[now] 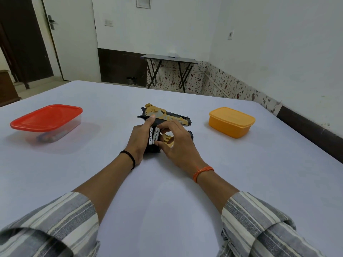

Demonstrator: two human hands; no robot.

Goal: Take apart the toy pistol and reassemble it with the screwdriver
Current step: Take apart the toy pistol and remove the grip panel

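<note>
A yellow and black toy pistol [172, 117] lies on its side at the middle of the table, barrel pointing right. Its grip is open and shows two white batteries [153, 137] marked Heybright. My left hand [140, 139] grips the pistol's grip from the left, with the thumb up on the frame. My right hand [176, 140] touches the right battery with its fingertips and thumb. A yellow cover piece [168, 139] lies under my right hand. A dark object [191, 135] peeks out behind the right hand; I cannot tell what it is. No screwdriver is plainly visible.
A clear box with a red lid [46, 118] stands at the left, something dark inside. An orange lidded box [232, 122] stands at the right. The table [167, 182] has a pale cloth. A small folding table [168, 59] stands by the far wall.
</note>
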